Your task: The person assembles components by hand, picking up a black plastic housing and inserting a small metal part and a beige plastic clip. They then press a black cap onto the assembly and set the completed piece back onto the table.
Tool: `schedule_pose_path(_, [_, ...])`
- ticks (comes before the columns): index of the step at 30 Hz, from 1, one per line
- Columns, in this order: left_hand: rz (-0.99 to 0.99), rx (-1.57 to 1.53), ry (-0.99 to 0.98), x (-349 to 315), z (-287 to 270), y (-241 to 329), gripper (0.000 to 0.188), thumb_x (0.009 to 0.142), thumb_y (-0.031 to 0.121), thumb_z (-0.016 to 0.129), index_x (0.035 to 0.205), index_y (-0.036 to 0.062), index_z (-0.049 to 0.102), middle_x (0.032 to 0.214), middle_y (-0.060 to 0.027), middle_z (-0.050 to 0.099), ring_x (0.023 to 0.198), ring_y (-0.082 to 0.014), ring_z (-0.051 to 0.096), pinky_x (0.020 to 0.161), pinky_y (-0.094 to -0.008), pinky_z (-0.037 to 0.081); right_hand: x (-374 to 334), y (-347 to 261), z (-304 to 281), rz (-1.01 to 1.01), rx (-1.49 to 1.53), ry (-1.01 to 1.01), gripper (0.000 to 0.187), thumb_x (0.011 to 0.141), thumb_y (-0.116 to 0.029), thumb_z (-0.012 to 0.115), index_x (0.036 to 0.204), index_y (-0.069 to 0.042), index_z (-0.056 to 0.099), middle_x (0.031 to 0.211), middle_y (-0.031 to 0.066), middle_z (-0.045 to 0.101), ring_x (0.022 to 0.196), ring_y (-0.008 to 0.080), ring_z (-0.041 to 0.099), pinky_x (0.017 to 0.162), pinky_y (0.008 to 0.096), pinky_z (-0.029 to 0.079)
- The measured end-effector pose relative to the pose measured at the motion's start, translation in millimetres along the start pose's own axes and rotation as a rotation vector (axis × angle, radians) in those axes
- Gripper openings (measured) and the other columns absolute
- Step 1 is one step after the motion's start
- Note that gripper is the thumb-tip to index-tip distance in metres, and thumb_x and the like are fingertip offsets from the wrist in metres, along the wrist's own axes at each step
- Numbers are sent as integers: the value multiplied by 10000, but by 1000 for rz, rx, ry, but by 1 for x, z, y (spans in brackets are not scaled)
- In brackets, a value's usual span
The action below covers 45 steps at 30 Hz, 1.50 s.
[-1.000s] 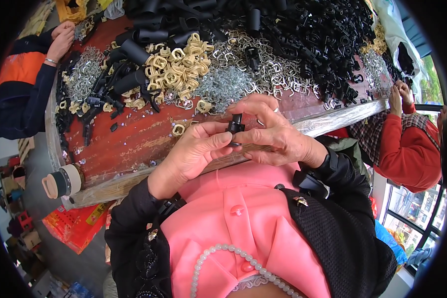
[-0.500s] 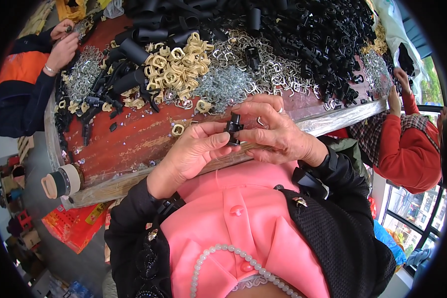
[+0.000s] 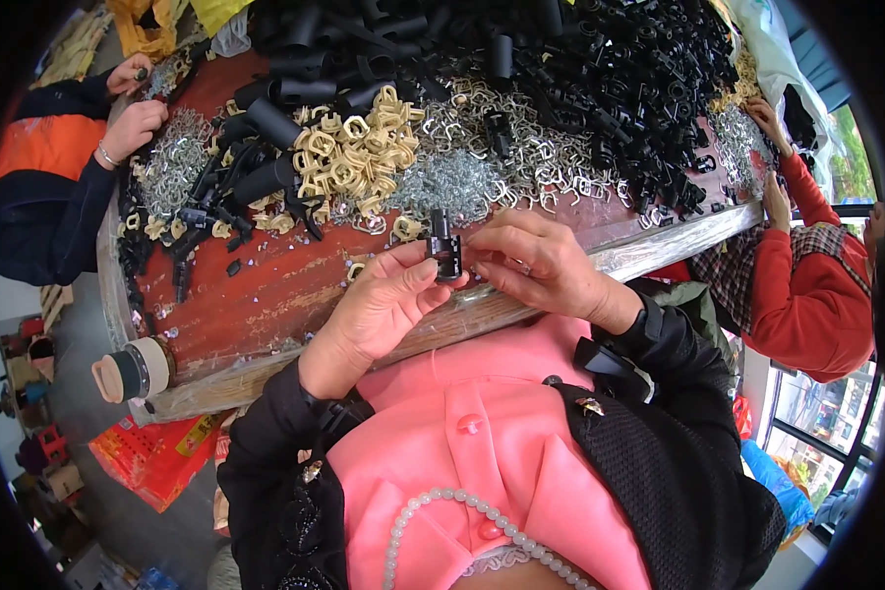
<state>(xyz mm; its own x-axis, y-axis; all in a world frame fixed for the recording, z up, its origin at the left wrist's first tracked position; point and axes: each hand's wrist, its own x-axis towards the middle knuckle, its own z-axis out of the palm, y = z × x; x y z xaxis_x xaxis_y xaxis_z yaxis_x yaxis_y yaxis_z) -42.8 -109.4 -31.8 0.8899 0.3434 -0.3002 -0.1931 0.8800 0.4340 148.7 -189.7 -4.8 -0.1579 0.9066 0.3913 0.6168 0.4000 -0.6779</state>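
Note:
Between its thumb and fingers, my left hand (image 3: 369,310) pinches a small black plastic fitting (image 3: 446,256) with a narrow stem pointing up and an open, frame-like body. Just right of the fitting is my right hand (image 3: 546,264), fingertips drawn together in a pinch; whatever they hold, if anything, is too small to make out. Both hands are over the near edge of the red table (image 3: 256,295). Beyond them lie a heap of small silvery metal pieces (image 3: 447,182), a heap of cream plastic rings (image 3: 349,157) and bent metal hooks (image 3: 551,167).
Black tubes (image 3: 270,123) and a large pile of black plastic parts (image 3: 619,98) cover the far side. A lidded cup (image 3: 133,369) stands at the left corner. Co-workers' hands (image 3: 133,128) work at the left, and a person in red sleeves (image 3: 806,320) sits at the right.
The black fitting has moved slightly left and turned, showing its open side. My right fingers have come away from it and drawn together. The right co-worker's hand has reached toward the metal pieces.

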Motion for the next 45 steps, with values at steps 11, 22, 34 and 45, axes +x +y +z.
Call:
schedule_pose_path(11, [7, -9, -77, -3, -3, 0, 290, 816, 98, 544, 1083, -5, 499, 1058, -98, 547, 931, -174, 547, 709, -237, 454, 3, 2, 7, -12, -63, 51, 208, 675, -101, 641, 867, -59, 572, 683, 59, 492, 641, 228, 531, 543, 323, 435])
schedule_pose_path(22, [347, 524, 161, -20, -6, 9, 396, 803, 132, 556, 1148, -18, 432, 1178, -160, 463, 1080, -249, 474, 821, -315, 437, -18, 21, 8, 64, -179, -253, 126, 714, -114, 571, 801, -46, 511, 764, 97, 498, 671, 293, 534, 556, 382, 442])
schedule_pose_path(34, [178, 960, 236, -40, -20, 2, 349, 800, 117, 552, 1095, -22, 428, 1040, -105, 528, 828, -153, 573, 769, -277, 443, -9, 28, 17, 66, -255, -340, 155, 703, -89, 578, 822, -58, 484, 753, 73, 480, 653, 241, 535, 505, 333, 445])
schedule_pose_path(45, [211, 1145, 107, -35, -30, 14, 371, 764, 81, 567, 1091, -38, 438, 959, -131, 563, 676, -160, 600, 632, -260, 482, 1, 46, 11, 60, -166, -434, 143, 691, -32, 573, 793, -32, 474, 703, 71, 479, 572, 226, 532, 476, 305, 440])
